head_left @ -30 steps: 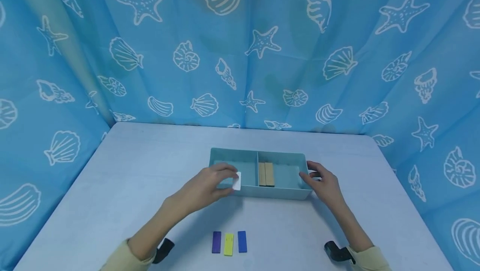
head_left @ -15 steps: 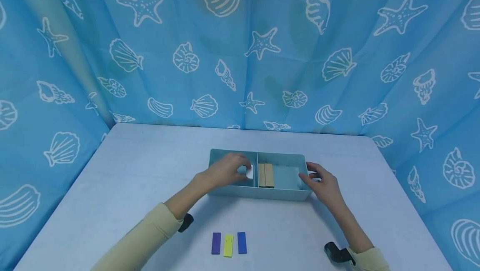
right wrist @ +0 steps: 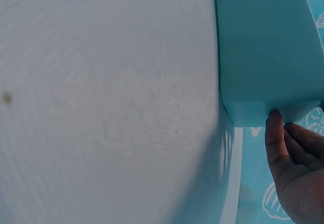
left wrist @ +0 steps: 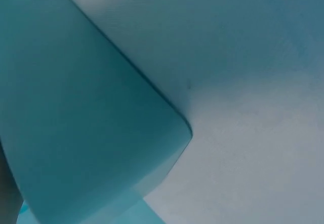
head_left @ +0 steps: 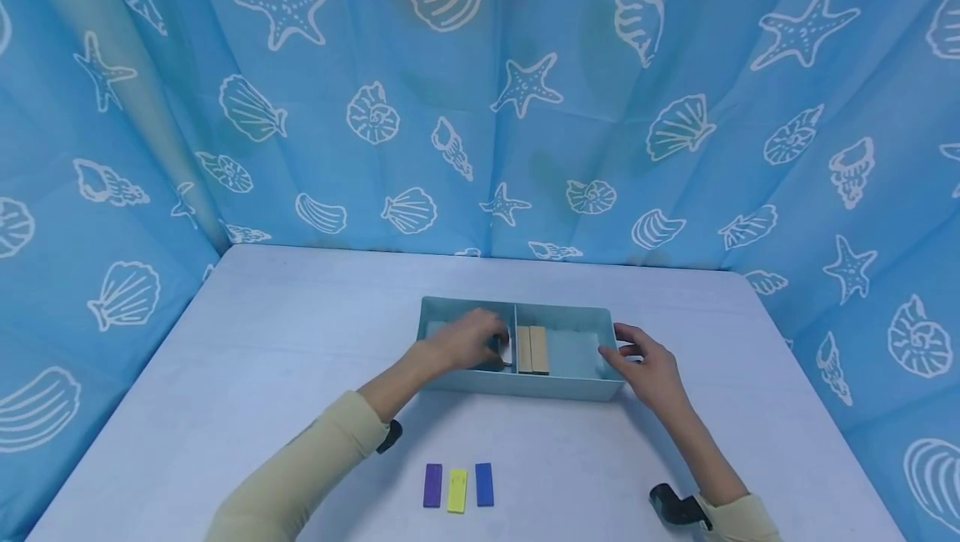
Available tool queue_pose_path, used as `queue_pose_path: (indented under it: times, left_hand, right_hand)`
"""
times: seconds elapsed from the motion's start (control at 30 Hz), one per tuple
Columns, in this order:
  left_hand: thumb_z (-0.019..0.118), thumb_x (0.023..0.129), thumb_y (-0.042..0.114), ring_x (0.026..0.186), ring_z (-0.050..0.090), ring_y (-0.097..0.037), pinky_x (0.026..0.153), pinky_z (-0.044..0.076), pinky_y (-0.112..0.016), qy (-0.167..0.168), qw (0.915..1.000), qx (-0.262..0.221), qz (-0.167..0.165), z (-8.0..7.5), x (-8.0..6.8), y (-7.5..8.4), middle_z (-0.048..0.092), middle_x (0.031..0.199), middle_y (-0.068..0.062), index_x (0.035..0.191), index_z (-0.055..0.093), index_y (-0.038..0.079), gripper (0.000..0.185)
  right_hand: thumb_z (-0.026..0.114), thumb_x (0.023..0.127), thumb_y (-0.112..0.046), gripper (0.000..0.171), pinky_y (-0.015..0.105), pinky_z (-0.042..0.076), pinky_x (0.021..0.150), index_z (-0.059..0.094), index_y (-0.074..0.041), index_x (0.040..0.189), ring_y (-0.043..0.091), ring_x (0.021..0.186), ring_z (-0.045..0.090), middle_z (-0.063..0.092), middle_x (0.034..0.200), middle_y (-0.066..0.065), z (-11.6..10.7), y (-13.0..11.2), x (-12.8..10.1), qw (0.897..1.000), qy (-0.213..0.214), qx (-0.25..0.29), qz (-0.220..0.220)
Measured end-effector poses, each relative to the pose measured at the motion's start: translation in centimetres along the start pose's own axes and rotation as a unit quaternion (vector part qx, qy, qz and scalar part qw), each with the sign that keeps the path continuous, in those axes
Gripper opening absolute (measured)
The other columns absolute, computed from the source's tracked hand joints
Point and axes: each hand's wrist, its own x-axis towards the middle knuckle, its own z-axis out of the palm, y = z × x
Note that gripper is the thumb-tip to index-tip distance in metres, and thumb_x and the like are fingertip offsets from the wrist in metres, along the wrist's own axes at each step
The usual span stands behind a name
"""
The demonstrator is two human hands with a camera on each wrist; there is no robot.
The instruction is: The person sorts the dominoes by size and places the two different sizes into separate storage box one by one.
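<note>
Pinching, your left hand (head_left: 467, 340) holds 1 white piece (head_left: 507, 353) between thumb and fingers, inside the left compartment of the teal box (head_left: 517, 385), near the divider (head_left: 515, 315). Your right hand (head_left: 649, 367) grips the box's right end, thumb over the rim, fingers outside. 2 tan blocks (head_left: 538, 350) sit across the divider.

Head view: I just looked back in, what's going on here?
A person's left grip pinches a small white rectangular piece inside the left half of a teal, plastic-looking rectangular tray, close to the divider. Their right grip holds the tray's right end. Two tan rectangular blocks lie side by side just right of the divider. On the white table in front, a purple rectangular piece, a yellow one and a blue one lie in a row.
</note>
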Motion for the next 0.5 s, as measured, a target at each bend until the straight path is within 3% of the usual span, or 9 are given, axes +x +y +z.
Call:
queue_pose_path:
  times: [0.5]
  left_hand:
    - [0.080, 0.084, 0.013, 0.099, 0.064, -0.013, 0.085, 0.052, -0.022, -0.017, 0.9992, 0.020, -0.029, 0.27, 0.71, 0.28, 0.070, 0.106, -0.002, 0.111, 0.073, 0.008, 0.028]
  right_hand:
    - [0.063, 0.097, -0.037, 0.060, 0.040, 0.055, 0.084, 0.047, -0.002, 0.144, 0.034, 0.113, 0.056, 0.056, 0.134, 0.021, 0.15, 0.46, 0.16, 1.000, 0.003, 0.000, -0.007]
